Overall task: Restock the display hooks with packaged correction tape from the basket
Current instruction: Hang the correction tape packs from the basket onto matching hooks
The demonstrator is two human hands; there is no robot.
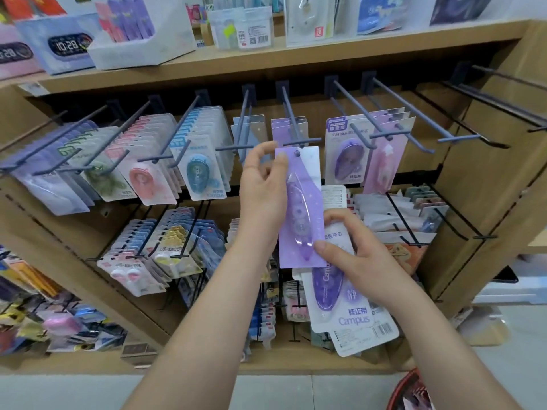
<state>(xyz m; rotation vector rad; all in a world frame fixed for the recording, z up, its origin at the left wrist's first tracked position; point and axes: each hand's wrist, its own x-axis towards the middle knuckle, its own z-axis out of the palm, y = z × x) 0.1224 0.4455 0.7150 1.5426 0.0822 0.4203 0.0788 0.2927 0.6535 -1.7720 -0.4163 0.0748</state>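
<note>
A long purple correction tape pack (302,208) stands upright in front of the display hooks. My left hand (262,190) pinches its upper left edge near the hang hole. My right hand (352,255) grips a stack of white-and-purple Campus tape packs (349,318), and its thumb presses the purple pack's lower edge. The pack's hole sits just below the tip of a grey hook (299,140) that carries several matching purple packs (288,128). The red basket (411,392) shows at the bottom right corner.
The wooden rack holds rows of hooks with tape packs: green, pink and blue ones at the left (142,170), purple Campus packs (347,149) at the right. Bare hooks (461,134) jut out at the upper right. A shelf (266,59) above carries boxed goods.
</note>
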